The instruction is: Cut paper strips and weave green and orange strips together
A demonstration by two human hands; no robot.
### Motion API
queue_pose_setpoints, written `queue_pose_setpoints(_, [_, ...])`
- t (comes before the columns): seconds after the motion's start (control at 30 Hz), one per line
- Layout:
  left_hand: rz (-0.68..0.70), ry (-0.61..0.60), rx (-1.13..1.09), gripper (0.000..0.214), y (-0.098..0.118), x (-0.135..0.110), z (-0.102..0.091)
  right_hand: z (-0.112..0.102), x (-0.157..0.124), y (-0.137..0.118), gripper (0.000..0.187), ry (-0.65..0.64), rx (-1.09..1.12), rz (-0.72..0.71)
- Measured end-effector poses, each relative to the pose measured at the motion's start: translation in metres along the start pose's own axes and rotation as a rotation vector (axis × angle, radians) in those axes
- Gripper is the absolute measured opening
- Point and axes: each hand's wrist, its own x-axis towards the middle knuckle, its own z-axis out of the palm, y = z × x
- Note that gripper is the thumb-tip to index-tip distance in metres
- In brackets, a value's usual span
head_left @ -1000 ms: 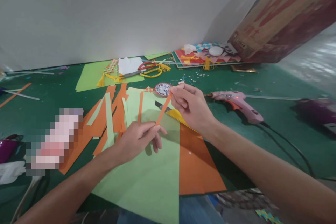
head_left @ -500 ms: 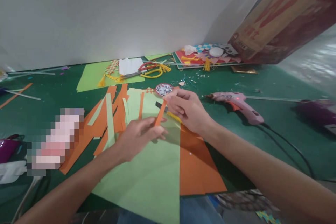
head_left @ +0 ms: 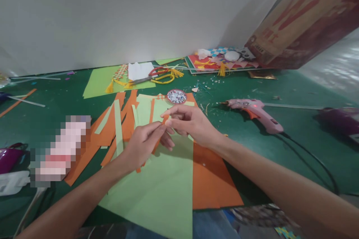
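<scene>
My left hand (head_left: 146, 145) and my right hand (head_left: 188, 123) meet over the middle of the green mat, both pinching a narrow orange paper strip (head_left: 160, 129). The strip runs down from my right fingertips and passes under my left fingers; most of it is hidden. Below the hands lie a light green paper sheet (head_left: 159, 190) and an orange paper sheet (head_left: 211, 183). To the left of my left hand lie several cut orange and green strips (head_left: 117, 123).
A pink glue gun (head_left: 256, 110) with a black cord lies to the right. A small round patterned dish (head_left: 176, 96) sits beyond the hands. Scissors (head_left: 146, 77) and yellow tassels rest on a green sheet at the back. A cardboard box (head_left: 305, 18) leans at the back right.
My right hand has come down and left toward my left hand. The long stretch of orange strip between them has shortened to a small bit at the fingertips.
</scene>
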Motion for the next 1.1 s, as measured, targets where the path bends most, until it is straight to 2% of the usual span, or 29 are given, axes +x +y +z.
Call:
queue_pose_setpoints(0.3, [-0.035,-0.01,0.004,0.029,-0.0011,-0.0009,-0.0007,0.0017,-0.0007,-0.0032,0.029,-0.03,-0.006,-0.09])
queue_pose_setpoints(0.53, [-0.021,-0.079,-0.18,0.038,-0.0006,-0.0027,-0.0031,0.0012,-0.0016,-0.0035,0.026,-0.06,0.064,-0.092])
queue_pose_setpoints(0.67, [0.012,-0.102,-0.204,0.039,-0.0003,-0.0021,-0.0028,0.0002,-0.0007,-0.0006,0.022,-0.091,0.117,-0.099])
queue_pose_setpoints(0.97, [0.011,-0.074,-0.196,0.032,0.0034,-0.0009,-0.0013,-0.0013,-0.0002,0.0019,0.019,-0.07,0.106,-0.107])
queue_pose_setpoints(1.1, [0.018,-0.025,-0.125,0.03,0.0004,-0.0007,-0.0011,-0.0017,-0.0004,0.0017,0.02,-0.041,0.066,-0.128])
